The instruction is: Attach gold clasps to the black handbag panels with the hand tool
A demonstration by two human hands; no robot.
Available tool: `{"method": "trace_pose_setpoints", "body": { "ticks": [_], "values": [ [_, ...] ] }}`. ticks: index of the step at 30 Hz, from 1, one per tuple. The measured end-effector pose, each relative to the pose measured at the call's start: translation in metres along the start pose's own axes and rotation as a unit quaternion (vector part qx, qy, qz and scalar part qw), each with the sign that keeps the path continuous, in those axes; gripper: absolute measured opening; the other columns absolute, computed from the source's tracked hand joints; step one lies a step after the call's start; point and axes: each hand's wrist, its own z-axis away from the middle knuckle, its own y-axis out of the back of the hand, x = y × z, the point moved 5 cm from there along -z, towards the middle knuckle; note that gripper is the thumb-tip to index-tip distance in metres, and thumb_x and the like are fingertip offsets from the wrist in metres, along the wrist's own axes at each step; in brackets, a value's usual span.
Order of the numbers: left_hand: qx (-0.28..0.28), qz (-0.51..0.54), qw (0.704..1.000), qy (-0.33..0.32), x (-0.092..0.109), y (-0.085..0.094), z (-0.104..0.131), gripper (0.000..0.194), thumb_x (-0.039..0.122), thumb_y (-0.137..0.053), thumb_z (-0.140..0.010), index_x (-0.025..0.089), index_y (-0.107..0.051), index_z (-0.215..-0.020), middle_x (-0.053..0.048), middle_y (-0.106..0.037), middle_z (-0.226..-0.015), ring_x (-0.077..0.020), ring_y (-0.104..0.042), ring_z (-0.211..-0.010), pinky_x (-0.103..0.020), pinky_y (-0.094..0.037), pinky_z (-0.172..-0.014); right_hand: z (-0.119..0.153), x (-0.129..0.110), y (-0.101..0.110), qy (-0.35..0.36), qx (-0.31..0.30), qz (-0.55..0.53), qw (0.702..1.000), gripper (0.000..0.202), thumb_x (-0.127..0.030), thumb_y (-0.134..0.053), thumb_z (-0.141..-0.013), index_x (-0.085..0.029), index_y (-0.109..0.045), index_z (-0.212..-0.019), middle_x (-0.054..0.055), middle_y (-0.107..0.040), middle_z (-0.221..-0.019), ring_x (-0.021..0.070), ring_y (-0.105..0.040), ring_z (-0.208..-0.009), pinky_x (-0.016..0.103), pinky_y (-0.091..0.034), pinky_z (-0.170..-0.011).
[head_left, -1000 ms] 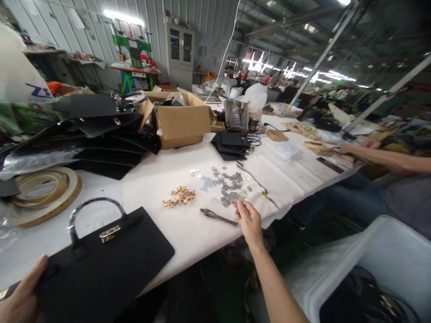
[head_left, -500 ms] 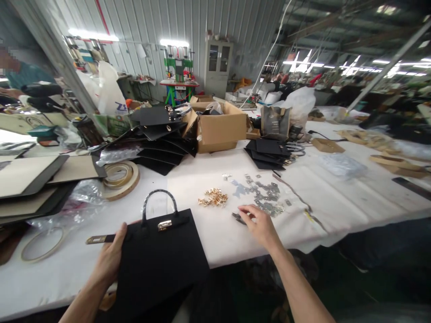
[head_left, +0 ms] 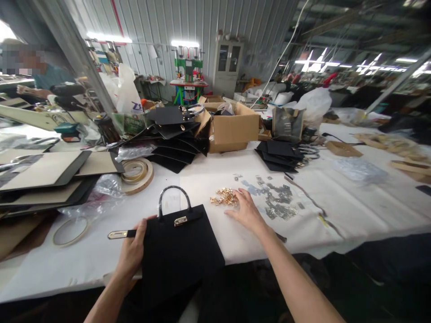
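My left hand (head_left: 131,251) grips the left edge of a black handbag panel (head_left: 182,255), thumb on top. The panel has a rolled black handle (head_left: 173,188) and a gold clasp plate (head_left: 181,220). A black strap with a gold metal tip (head_left: 117,234) sticks out to the left past the thumb. My right hand (head_left: 245,211) is open, its fingers apart at the right side of a pile of small gold fittings (head_left: 224,197). Just right of that hand lie many thin grey metal plates (head_left: 279,195). A dark object (head_left: 281,237) shows beside my right forearm, which partly hides it.
Black panels with handles (head_left: 281,154) lie beyond the plates, near an open cardboard box (head_left: 234,130). Tape rolls (head_left: 138,175) and stacked boards (head_left: 50,168) are on the left. A dark cord (head_left: 306,195) crosses the white table. Another person (head_left: 50,76) is at far left.
My right hand has left the dark object and moved forward to the gold fittings, its fingers spreading. My left hand still holds the panel. The whole view has shifted slightly left.
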Motion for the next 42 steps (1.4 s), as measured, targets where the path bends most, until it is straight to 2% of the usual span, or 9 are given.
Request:
{"method": "trace_pose_setpoints", "body": {
  "ticks": [5, 9, 14, 22, 29, 32, 35, 39, 42],
  "values": [
    [-0.003, 0.0, 1.0, 0.008, -0.002, 0.002, -0.003, 0.071, 0.075, -0.06, -0.087, 0.017, -0.071, -0.127, -0.008, -0.081, -0.107, -0.032, -0.076, -0.106, -0.035, -0.065, -0.085, -0.019, 0.003, -0.013, 0.002, 0.02, -0.065, 0.998, 0.055, -0.025, -0.078, -0.081, -0.019, -0.063, -0.134, 0.016, -0.055, -0.137, 0.0304, -0.061, -0.125, 0.045, -0.053, -0.109],
    [-0.011, -0.021, 1.0, 0.017, -0.007, 0.004, -0.007, 0.065, 0.075, -0.053, -0.091, 0.024, -0.07, -0.129, -0.004, -0.081, -0.11, -0.0309, -0.075, -0.109, -0.034, -0.064, -0.089, -0.026, -0.014, -0.015, 0.055, 0.02, -0.077, 0.995, 0.058, -0.017, -0.078, -0.081, -0.021, -0.063, -0.137, 0.013, -0.062, -0.136, 0.028, -0.06, -0.127, 0.046, -0.049, -0.114],
    [-0.007, -0.084, 0.996, -0.001, -0.013, 0.005, -0.012, 0.07, 0.081, -0.049, -0.088, 0.027, -0.07, -0.128, -0.003, -0.082, -0.107, -0.0299, -0.075, -0.109, -0.031, -0.063, -0.09, -0.023, -0.027, -0.003, 0.129, -0.017, -0.053, 0.99, 0.06, -0.034, -0.082, -0.083, -0.025, -0.064, -0.139, 0.01, -0.066, -0.14, 0.03, -0.054, -0.135, 0.052, -0.041, -0.121],
    [0.001, -0.151, 0.988, -0.036, -0.009, 0.0, -0.009, 0.076, 0.085, -0.045, -0.087, 0.025, -0.071, -0.125, -0.004, -0.081, -0.099, -0.0288, -0.076, -0.094, -0.03, -0.061, -0.079, -0.016, 0.022, 0.044, 0.027, 0.082, -0.088, 0.992, 0.039, -0.049, -0.058, -0.099, -0.024, -0.072, -0.125, 0.01, -0.072, -0.131, 0.028, -0.065, -0.124, 0.047, -0.048, -0.112],
    [-0.024, -0.26, 0.962, -0.085, -0.003, -0.015, -0.003, 0.064, 0.074, -0.038, -0.095, 0.027, -0.072, -0.123, -0.004, -0.081, -0.102, -0.0288, -0.075, -0.1, -0.031, -0.058, -0.085, -0.017, 0.059, 0.078, -0.088, 0.12, -0.204, 0.968, 0.064, -0.07, -0.046, -0.097, -0.016, -0.075, -0.117, 0.014, -0.079, -0.104, 0.0274, -0.074, -0.089, 0.042, -0.06, -0.081],
    [-0.035, -0.308, 0.945, -0.102, 0.004, -0.025, 0.005, 0.055, 0.065, -0.036, -0.099, 0.029, -0.072, -0.12, -0.003, -0.08, -0.107, -0.0274, -0.074, -0.104, -0.03, -0.056, -0.088, -0.021, 0.04, 0.062, -0.04, 0.013, -0.236, 0.971, 0.059, -0.066, -0.056, -0.095, -0.018, -0.072, -0.124, 0.013, -0.079, -0.107, 0.0262, -0.074, -0.091, 0.042, -0.06, -0.084],
    [-0.036, -0.329, 0.937, -0.109, 0.009, -0.03, 0.01, 0.05, 0.06, -0.036, -0.1, 0.031, -0.072, -0.118, -0.001, -0.08, -0.108, -0.0261, -0.074, -0.105, -0.029, -0.055, -0.089, -0.025, 0.008, 0.034, 0.053, -0.077, -0.188, 0.978, 0.059, -0.058, -0.071, -0.089, -0.024, -0.065, -0.137, 0.012, -0.068, -0.137, 0.0296, -0.066, -0.123, 0.049, -0.05, -0.11],
    [-0.031, -0.339, 0.934, -0.112, 0.01, -0.031, 0.013, 0.047, 0.058, -0.036, -0.1, 0.031, -0.072, -0.116, -0.001, -0.08, -0.103, -0.0252, -0.075, -0.099, -0.027, -0.055, -0.085, -0.036, -0.018, -0.007, 0.121, -0.091, -0.062, 0.986, 0.078, -0.046, -0.088, -0.074, -0.027, -0.059, -0.144, 0.012, -0.051, -0.156, 0.0329, -0.046, -0.145, 0.052, -0.034, -0.124],
    [-0.029, -0.336, 0.934, -0.114, 0.009, -0.029, 0.012, 0.046, 0.058, -0.037, -0.101, 0.031, -0.072, -0.114, 0.0, -0.08, -0.103, -0.0246, -0.076, -0.099, -0.026, -0.055, -0.083, -0.044, -0.017, -0.022, 0.128, -0.076, -0.046, 0.988, 0.05, -0.036, -0.082, -0.08, -0.024, -0.067, -0.127, 0.011, -0.064, -0.137, 0.029, -0.057, -0.131, 0.048, -0.042, -0.117]
  ]
}}
